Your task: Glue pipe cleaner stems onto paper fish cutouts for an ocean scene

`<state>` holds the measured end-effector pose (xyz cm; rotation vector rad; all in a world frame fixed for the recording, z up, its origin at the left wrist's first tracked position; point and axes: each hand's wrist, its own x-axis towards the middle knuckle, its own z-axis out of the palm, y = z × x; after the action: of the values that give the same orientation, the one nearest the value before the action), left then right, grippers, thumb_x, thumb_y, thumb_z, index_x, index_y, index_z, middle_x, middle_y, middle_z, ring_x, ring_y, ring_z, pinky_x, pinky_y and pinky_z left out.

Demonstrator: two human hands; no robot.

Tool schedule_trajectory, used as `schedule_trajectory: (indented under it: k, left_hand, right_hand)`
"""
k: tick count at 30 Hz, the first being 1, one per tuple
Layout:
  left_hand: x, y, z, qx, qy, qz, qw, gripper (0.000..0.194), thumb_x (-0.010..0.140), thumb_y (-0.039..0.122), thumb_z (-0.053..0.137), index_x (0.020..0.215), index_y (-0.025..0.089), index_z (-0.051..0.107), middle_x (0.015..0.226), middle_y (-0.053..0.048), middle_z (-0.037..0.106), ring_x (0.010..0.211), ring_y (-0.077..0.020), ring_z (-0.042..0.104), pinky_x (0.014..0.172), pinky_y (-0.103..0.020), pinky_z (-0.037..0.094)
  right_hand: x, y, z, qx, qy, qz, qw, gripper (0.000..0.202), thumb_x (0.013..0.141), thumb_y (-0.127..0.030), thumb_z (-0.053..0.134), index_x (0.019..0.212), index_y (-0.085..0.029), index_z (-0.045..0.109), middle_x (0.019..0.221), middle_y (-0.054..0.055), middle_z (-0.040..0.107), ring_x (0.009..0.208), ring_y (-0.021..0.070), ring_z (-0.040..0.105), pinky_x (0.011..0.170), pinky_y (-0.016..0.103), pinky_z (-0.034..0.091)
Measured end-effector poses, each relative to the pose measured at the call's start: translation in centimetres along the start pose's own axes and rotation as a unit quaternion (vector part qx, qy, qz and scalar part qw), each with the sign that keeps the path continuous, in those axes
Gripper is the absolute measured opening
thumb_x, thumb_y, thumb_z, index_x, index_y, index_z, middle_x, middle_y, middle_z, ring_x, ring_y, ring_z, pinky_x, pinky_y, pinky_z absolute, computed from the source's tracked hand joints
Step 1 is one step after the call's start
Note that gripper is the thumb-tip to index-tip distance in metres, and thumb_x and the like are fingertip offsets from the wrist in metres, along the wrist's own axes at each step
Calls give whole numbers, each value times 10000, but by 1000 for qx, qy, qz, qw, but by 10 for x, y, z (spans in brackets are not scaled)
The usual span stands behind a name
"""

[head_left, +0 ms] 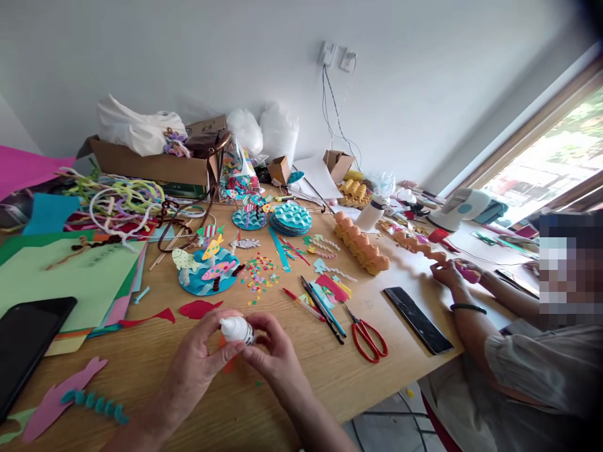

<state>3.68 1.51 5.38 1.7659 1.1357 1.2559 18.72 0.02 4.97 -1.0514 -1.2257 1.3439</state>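
Though apart at wrist, left hand (203, 351) and right hand (277, 363) around bottle (239, 330).

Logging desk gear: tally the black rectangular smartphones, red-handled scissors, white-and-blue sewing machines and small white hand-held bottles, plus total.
Black rectangular smartphones: 2 (left one, right one)
Red-handled scissors: 1
White-and-blue sewing machine: 1
Small white hand-held bottle: 1
Total: 5
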Motion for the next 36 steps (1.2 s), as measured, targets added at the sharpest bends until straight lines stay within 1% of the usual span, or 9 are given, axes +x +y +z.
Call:
schedule_trajectory:
  k: [3,6,10,15,20,25,29,32,36]
  left_hand:
    - [6,2,2,11,4,21,1000,311,763,497,596,873,209,637,857,-39,640,835,-205,627,751,-312,529]
    - [8,1,6,23,-4,29,999,328,786,477,571,974,215,628,895,-54,646,821,-200,632,700,-289,548]
    - [2,-7,-3,86,-18,26,996,387,836,402,513,1185,234,532,1014,-68,671,867,-198,655,710,-273,557]
    - [-15,-22,-23,189,-41,97,976,230,866,338,452,930,265,661,896,-3,714,828,-150,681,749,-179,530]
    - [-30,-31,-25,228,-23,132,964,240,885,326,425,916,272,656,845,4,713,760,-130,689,707,-147,532]
    - [-34,-29,-21,262,-17,181,948,260,906,304,390,900,257,645,814,-4,718,722,-125,696,674,-135,531]
    - [-34,-28,-23,272,-15,206,940,263,914,277,368,917,258,630,787,-4,713,715,-122,695,676,-135,530]
    - [-34,-28,-25,275,-5,214,937,244,910,269,377,932,255,619,778,-7,710,704,-122,695,667,-132,531]
    - [-32,-27,-27,273,21,229,934,237,901,243,380,898,254,617,768,-11,716,678,-121,695,661,-122,531]
  right_hand:
    - [6,-13,-6,-229,-24,-121,966,247,701,-305,682,916,-199,625,908,60,635,845,201,556,749,310,425]
    - [16,-23,-11,-306,-46,-158,938,189,742,-266,629,915,-192,619,890,65,649,814,193,573,722,293,429]
    - [46,-30,-41,-366,21,-119,923,171,708,-282,657,835,-186,595,776,18,643,709,165,573,646,255,418]
    - [100,-21,-100,-444,131,-32,886,192,688,-255,631,847,-169,568,739,8,636,663,156,570,584,232,387]
    - [123,-6,-118,-471,152,-16,869,177,669,-248,628,813,-158,576,740,17,635,657,157,557,578,233,371]
    - [125,0,-115,-497,153,2,854,196,665,-234,631,840,-152,595,769,26,643,674,157,554,589,233,369]
    - [117,-10,-121,-516,152,10,843,260,650,-201,640,905,-158,610,858,43,648,754,166,569,637,235,387]
    - [96,-24,-129,-530,167,13,831,216,702,-207,586,912,-167,620,847,46,645,772,170,568,654,243,383]
    - [54,-37,-130,-546,148,28,824,131,751,-205,516,702,-183,635,642,10,617,643,151,547,587,234,346]
